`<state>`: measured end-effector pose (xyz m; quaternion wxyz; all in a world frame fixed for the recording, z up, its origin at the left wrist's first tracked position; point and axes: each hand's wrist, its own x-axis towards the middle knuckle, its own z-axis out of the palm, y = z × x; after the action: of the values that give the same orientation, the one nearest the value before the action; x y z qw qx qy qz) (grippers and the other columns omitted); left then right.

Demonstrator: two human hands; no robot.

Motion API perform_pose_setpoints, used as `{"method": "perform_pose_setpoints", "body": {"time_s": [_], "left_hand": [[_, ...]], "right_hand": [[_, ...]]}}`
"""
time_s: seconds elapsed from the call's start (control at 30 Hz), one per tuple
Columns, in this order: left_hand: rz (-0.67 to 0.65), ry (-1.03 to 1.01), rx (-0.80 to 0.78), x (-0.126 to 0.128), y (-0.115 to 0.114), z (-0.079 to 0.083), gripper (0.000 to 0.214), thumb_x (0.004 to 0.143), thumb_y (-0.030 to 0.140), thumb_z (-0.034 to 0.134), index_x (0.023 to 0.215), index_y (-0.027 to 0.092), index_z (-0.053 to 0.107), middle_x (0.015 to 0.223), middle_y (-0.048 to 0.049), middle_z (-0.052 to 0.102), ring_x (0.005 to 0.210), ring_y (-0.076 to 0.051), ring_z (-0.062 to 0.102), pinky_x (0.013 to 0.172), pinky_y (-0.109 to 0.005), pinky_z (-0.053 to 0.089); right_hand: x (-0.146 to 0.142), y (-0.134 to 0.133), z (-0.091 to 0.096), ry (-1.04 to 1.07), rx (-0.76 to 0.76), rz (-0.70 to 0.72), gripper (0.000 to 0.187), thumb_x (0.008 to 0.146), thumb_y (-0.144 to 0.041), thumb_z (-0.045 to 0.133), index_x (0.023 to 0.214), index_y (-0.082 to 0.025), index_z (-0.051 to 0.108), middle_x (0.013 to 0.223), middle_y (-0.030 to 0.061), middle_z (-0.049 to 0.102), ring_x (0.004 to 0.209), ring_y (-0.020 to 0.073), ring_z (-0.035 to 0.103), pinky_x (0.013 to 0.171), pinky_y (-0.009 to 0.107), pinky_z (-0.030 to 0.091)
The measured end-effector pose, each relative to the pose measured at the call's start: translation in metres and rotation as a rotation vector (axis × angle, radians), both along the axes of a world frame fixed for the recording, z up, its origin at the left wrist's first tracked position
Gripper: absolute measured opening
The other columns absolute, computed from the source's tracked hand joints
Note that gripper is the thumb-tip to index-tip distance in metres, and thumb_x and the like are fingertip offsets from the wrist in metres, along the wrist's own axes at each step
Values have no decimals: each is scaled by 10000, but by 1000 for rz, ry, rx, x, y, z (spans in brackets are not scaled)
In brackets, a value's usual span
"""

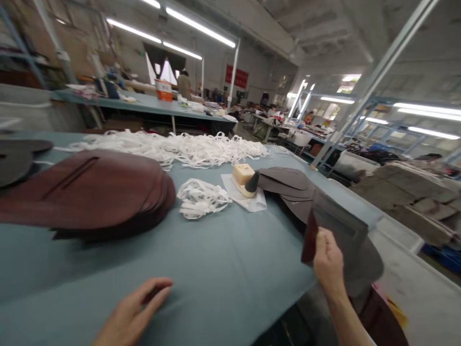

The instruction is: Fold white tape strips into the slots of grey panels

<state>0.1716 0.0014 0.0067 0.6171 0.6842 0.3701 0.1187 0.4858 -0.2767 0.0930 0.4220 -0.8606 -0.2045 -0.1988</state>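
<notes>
My right hand [328, 262] is closed on a cut leather piece [344, 235], grey on one face and dark red on the other, held up at the table's right edge. My left hand [135, 310] lies flat on the blue-grey table [223, 269] near the front edge, fingers stretched out, holding nothing. A stack of dark red leather pieces [86, 190] with a slot cut in the top one lies on the left. A fan of grey-backed pieces [288, 185] lies by my right hand.
Small bundle of white strips [201, 197] at mid table, a large heap of white strips [180, 146] behind. A cream glue pot with a dark cone [245, 180] sits on white paper. Other work tables and people stand far back. Stacked material [406, 192] lies right.
</notes>
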Motion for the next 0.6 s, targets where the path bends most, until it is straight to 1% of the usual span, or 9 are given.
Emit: {"method": "perform_pose_setpoints", "body": {"time_s": [0.07, 0.1, 0.17, 0.27, 0.33, 0.4, 0.47, 0.53, 0.6], "left_hand": [[-38, -33, -224, 6, -14, 0, 520, 709, 594, 634, 1062, 213, 649, 1059, -78, 680, 1036, -265, 606, 905, -329, 481], [-37, -64, -335, 9, -19, 2, 585, 744, 612, 585, 1159, 201, 596, 1135, -102, 655, 1063, -258, 600, 920, -345, 474], [17, -112, -474, 10, -23, 6, 655, 776, 620, 539, 1264, 185, 506, 1216, -132, 613, 1071, -253, 603, 921, -371, 474], [137, -86, -388, -3, -18, 12, 618, 707, 540, 663, 1173, 145, 567, 1122, -126, 665, 1007, -275, 627, 892, -378, 483], [182, -59, -304, -19, -11, 13, 560, 643, 472, 733, 1066, 121, 625, 1022, -109, 702, 959, -292, 637, 857, -374, 494], [198, -58, -324, -36, -6, 13, 544, 636, 457, 737, 1051, 119, 641, 985, -98, 714, 928, -297, 647, 820, -375, 507], [213, -78, -388, -50, -5, 14, 554, 655, 460, 723, 1095, 134, 632, 998, -93, 713, 921, -290, 655, 804, -371, 516], [229, -99, -447, -57, -5, 16, 549, 653, 443, 735, 1097, 138, 627, 1001, -96, 713, 906, -278, 662, 796, -361, 522], [227, -129, -545, -59, -7, 19, 534, 656, 404, 747, 1097, 135, 612, 995, -105, 711, 866, -265, 674, 781, -358, 532]], "right_hand": [[-59, 44, -27, 84, -53, 253, 341, 938, -455, 341, 982, -208, 572, 905, 56, 606, 819, 170, 556, 722, 275, 431], [-93, 64, -41, 158, -48, 441, 303, 950, -405, 326, 948, -212, 560, 906, 57, 590, 836, 167, 545, 746, 276, 429], [-162, 95, -63, 304, -59, 746, 289, 959, -339, 307, 820, -224, 534, 831, 38, 556, 775, 151, 525, 724, 268, 427], [-233, 116, -76, 518, -108, 1121, 188, 930, -284, 404, 818, -232, 546, 912, 36, 589, 818, 144, 550, 749, 262, 432], [-241, 117, -76, 566, -105, 1268, 160, 911, -277, 458, 805, -235, 571, 975, 35, 616, 890, 150, 565, 793, 268, 435], [-218, 113, -80, 507, -106, 1142, 188, 907, -302, 475, 781, -229, 594, 1005, 53, 622, 970, 178, 548, 872, 317, 417], [-175, 109, -91, 331, -150, 738, 201, 881, -369, 509, 829, -207, 616, 1087, 114, 585, 1080, 249, 487, 965, 432, 348], [-133, 105, -104, 212, -221, 431, 395, 764, -474, 627, 993, -152, 611, 1161, 191, 534, 1144, 338, 430, 975, 529, 310], [-104, 104, -111, 249, -272, 415, 582, 678, -485, 691, 1120, -125, 571, 1120, 190, 553, 1093, 343, 473, 940, 519, 358]]}}
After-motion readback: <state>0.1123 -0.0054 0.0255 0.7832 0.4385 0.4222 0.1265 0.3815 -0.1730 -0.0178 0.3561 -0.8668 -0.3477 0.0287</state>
